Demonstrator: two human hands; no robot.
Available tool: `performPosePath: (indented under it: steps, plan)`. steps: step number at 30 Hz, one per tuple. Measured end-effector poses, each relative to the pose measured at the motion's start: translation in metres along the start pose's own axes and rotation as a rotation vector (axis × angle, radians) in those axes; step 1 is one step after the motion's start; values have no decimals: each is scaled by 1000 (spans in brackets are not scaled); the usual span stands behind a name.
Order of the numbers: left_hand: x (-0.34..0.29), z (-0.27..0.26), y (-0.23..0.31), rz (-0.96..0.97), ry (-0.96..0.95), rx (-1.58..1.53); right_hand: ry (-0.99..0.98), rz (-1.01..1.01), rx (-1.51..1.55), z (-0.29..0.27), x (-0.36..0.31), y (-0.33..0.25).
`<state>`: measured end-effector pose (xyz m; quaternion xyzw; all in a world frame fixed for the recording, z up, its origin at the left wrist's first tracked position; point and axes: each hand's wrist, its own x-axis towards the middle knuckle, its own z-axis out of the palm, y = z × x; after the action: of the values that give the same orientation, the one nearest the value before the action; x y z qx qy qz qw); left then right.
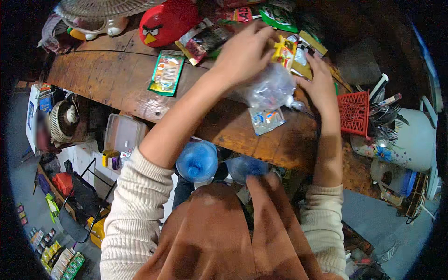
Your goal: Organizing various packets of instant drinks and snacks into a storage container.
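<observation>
My left hand (pixel 246 52) reaches over the wooden table with its fingers curled down beside a yellow-and-red sachet (pixel 284 52). What its fingertips hold, if anything, is hidden. Across from it, my right hand (pixel 321 83) has its fingers stretched and thumb apart, close to a gold-coloured packet (pixel 302 70). Between my wrists lies a crumpled clear plastic bag (pixel 273 88), its contents hard to make out. A silver-blue sachet (pixel 267 121) sits just in front of the bag. Left of my forearm lies a flat green-and-orange packet (pixel 167 72).
A red bird-faced object (pixel 168 23) and a dark-and-pink packet (pixel 203 41) lie at the back. On the right stand a red basket (pixel 353 113) with cutlery beside it and a white flowered container (pixel 396 142). Blue water jugs (pixel 197 161) stand below the table's front edge.
</observation>
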<state>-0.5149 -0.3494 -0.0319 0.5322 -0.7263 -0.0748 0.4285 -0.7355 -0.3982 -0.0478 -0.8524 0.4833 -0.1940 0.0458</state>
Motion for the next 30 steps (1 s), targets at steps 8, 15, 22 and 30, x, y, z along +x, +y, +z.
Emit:
performPosePath:
  steps: [8,15,22,30]
  plan:
    - [67,68,-4,-118,-449,312,7,86,-193,-11,-25,-7]
    - [82,49,-12,-273,-750,367,145,466,89,-47,-22,-22]
    - [46,10,-13,-251,-46,-335,518,41,259,-69,-27,-29]
    - [-13,-45,51,-452,-18,-1137,-59,-214,1013,-118,-19,-85]
